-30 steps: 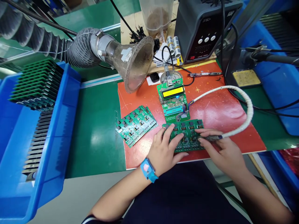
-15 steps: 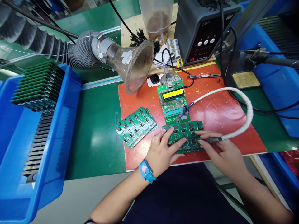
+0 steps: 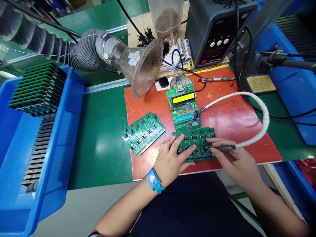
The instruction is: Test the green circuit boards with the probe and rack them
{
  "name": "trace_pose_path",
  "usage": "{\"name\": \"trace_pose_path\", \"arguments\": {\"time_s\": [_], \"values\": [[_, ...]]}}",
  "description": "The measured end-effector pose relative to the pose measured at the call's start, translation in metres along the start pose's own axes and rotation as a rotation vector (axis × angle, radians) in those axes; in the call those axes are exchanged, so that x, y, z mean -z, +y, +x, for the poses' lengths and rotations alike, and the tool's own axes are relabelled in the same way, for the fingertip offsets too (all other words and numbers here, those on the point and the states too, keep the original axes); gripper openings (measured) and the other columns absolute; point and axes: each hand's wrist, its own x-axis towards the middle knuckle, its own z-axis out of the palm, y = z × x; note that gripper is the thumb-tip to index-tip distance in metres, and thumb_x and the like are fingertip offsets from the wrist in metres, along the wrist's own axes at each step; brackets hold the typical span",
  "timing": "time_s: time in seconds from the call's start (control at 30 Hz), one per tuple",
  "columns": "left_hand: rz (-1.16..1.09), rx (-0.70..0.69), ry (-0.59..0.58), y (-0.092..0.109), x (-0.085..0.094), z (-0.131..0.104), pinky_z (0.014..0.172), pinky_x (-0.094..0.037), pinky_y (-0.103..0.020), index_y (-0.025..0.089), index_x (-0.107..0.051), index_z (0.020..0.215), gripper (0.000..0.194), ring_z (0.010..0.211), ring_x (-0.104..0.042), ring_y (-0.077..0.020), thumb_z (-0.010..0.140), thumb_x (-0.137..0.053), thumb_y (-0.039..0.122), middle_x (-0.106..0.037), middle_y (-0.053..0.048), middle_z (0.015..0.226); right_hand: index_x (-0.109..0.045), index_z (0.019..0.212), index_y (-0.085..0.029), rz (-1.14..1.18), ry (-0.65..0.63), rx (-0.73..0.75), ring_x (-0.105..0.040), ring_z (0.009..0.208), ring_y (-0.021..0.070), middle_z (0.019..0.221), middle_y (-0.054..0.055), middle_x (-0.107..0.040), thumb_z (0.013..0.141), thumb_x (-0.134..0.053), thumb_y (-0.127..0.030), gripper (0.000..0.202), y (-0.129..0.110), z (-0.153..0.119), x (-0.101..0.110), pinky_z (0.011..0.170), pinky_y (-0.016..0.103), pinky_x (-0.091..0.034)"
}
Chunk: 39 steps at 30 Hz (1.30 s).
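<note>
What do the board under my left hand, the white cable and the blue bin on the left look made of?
Circuit board: probably resin laminate with a slightly glossy green coating, judging by its electronic layout. White cable: perhaps tape-wrapped, satin, since the surface looks banded; its core is hidden. Blue bin: likely moulded plastic, smooth, semi-gloss, with rounded edges.

A green bench top (image 3: 103, 141) carried a red mat (image 3: 237, 121), its surface speckled and scuffed. On the mat's left part lay a slanted, overlapping stack of circuit boards (image 3: 144, 135). Near the front edge another circuit board (image 3: 201, 154) lay flat, its long side roughly along that edge. Just beyond it sat a device board (image 3: 186, 110) — its display lit yellow. A pen (image 3: 217, 79) lay toward the far side. Behind the mat, a pale wooden board (image 3: 134, 28) bore a dark control box (image 3: 199, 33) and a translucent tub (image 3: 166, 16).
</note>
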Motion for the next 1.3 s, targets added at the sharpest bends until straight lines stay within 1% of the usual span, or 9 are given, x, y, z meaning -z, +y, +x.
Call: {"name": "trace_pose_path", "arguments": {"time_s": [0.2, 0.27, 0.4, 0.5, 0.67, 0.83, 0.93, 1.1, 1.3], "values": [[-0.174, -0.006, -0.030, -0.010, 0.011, -0.008, 0.102, -0.052, -0.049, 0.016, -0.044, 0.142, 0.065, 0.134, -0.049, -0.0339, 0.091, -0.062, 0.051, -0.045, -0.021, 0.149, -0.062, 0.098, -0.023, -0.004, 0.026, 0.015, -0.068, 0.101, 0.0241, 0.108, 0.007, -0.071, 0.094, -0.060, -0.033, 0.011, -0.003, 0.002, 0.000, 0.090, 0.040, -0.057], [-0.272, 0.012, -0.011, -0.018, 0.014, -0.013, 0.104, -0.053, -0.047, 0.013, -0.045, 0.140, 0.058, 0.137, -0.048, -0.0315, 0.094, -0.060, 0.045, -0.044, -0.023, 0.149, -0.063, 0.096, -0.023, 0.009, 0.039, 0.012, -0.069, 0.099, 0.0237, 0.105, 0.006, -0.071, 0.093, -0.061, -0.033, 0.011, -0.006, 0.003, 0.000, 0.090, 0.039, -0.057], [-0.370, 0.011, 0.073, -0.028, 0.012, -0.019, 0.102, -0.057, -0.038, 0.013, -0.056, 0.125, 0.030, 0.129, -0.058, -0.0259, 0.097, -0.058, 0.020, -0.049, -0.022, 0.146, -0.066, 0.095, -0.023, 0.063, 0.055, -0.052, -0.071, 0.086, 0.0206, 0.098, 0.005, -0.072, 0.091, -0.064, -0.035, 0.013, -0.012, 0.004, 0.002, 0.083, 0.035, -0.060], [-0.413, 0.017, 0.123, -0.029, 0.008, -0.019, 0.100, -0.058, -0.035, 0.013, -0.060, 0.119, 0.025, 0.123, -0.063, -0.0244, 0.094, -0.061, 0.014, -0.052, -0.021, 0.144, -0.069, 0.095, -0.023, 0.095, 0.063, -0.126, -0.070, 0.074, 0.0173, 0.094, 0.003, -0.072, 0.089, -0.066, -0.035, 0.014, -0.016, 0.003, 0.004, 0.074, 0.029, -0.062], [-0.428, 0.015, 0.148, -0.028, 0.007, -0.017, 0.098, -0.060, -0.036, 0.015, -0.062, 0.116, 0.023, 0.117, -0.067, -0.0233, 0.093, -0.063, 0.014, -0.054, -0.019, 0.142, -0.069, 0.097, -0.023, 0.146, 0.104, -0.185, -0.069, 0.068, 0.0127, 0.093, 0.002, -0.073, 0.089, -0.067, -0.032, 0.012, -0.021, 0.000, 0.003, 0.067, 0.022, -0.061], [-0.431, 0.022, 0.144, -0.028, 0.009, -0.017, 0.098, -0.060, -0.036, 0.014, -0.063, 0.114, 0.020, 0.117, -0.067, -0.0231, 0.093, -0.062, 0.015, -0.056, -0.020, 0.141, -0.065, 0.098, -0.024, 0.260, 0.126, -0.122, -0.069, 0.067, 0.0109, 0.100, 0.002, -0.073, 0.092, -0.066, -0.028, 0.008, -0.026, -0.002, -0.009, 0.063, 0.020, -0.061], [-0.433, 0.017, 0.156, -0.028, 0.009, -0.016, 0.096, -0.061, -0.035, 0.014, -0.063, 0.112, 0.019, 0.114, -0.068, -0.0229, 0.093, -0.063, 0.016, -0.057, -0.020, 0.140, -0.064, 0.097, -0.023, 0.207, 0.103, -0.087, -0.070, 0.071, 0.0136, 0.098, 0.003, -0.073, 0.093, -0.063, -0.028, 0.006, -0.026, -0.002, -0.016, 0.066, 0.023, -0.062], [-0.426, 0.019, 0.166, -0.027, 0.009, -0.015, 0.094, -0.062, -0.035, 0.014, -0.063, 0.110, 0.017, 0.113, -0.069, -0.0228, 0.094, -0.062, 0.016, -0.059, -0.020, 0.137, -0.064, 0.097, -0.023, 0.096, 0.077, -0.046, -0.072, 0.081, 0.0183, 0.098, 0.005, -0.072, 0.094, -0.062, -0.029, 0.008, -0.021, -0.002, -0.019, 0.080, 0.033, -0.062], [-0.434, 0.018, 0.180, -0.027, 0.009, -0.014, 0.093, -0.062, -0.034, 0.013, -0.063, 0.108, 0.014, 0.112, -0.069, -0.0229, 0.094, -0.062, 0.016, -0.059, -0.021, 0.136, -0.063, 0.097, -0.022, 0.043, 0.051, -0.006, -0.071, 0.080, 0.0177, 0.099, 0.004, -0.071, 0.095, -0.061, -0.029, 0.008, -0.018, -0.005, -0.019, 0.082, 0.035, -0.061]]}}
